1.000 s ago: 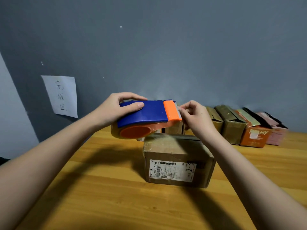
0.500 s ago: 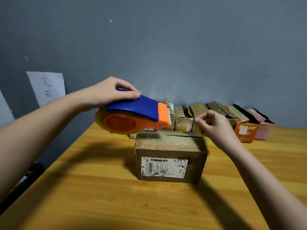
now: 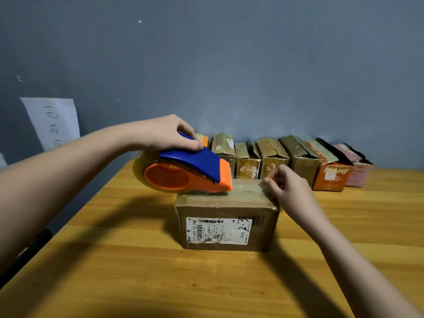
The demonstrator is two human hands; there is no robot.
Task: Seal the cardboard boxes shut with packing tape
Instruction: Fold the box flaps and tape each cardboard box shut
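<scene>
While the left hand [image 3: 164, 131] curled over the blue plastic top of the blue-and-orange tape dispenser [image 3: 187, 172], fingers wrapped round its handle, the head view had the tool riding just above the top of the brown cardboard box with the white shipping label [image 3: 226, 222]. That box sat at the centre of the yellow wooden table [image 3: 114, 271], label facing the camera. The dispenser's orange toothed nose pointed toward three o'clock, low over the box's left half. Over at the three o'clock end of the lid, the right hand [image 3: 288, 187] pinched the free end of the clear packing tape [image 3: 246, 187] between thumb and fingertips, holding it down near the far right edge. A shiny strip looked stretched between nose and fingers, along the flap seam.

By my read, the box was light and fairly stiff, though its worn corners and creased lid suggested the flaps would give under hard pressure. The tape seemed thin, sticky and apt to wrinkle, so the end wanted a firm pinch and the dispenser a grip on its blue handle, clear of the teeth.

At twelve to two o'clock, against the grey-blue wall [image 3: 252, 65], stood a row of small cartons [image 3: 273, 157], several with flaps raised. At ten o'clock hung a white paper sign with handwriting [image 3: 54, 122].
</scene>
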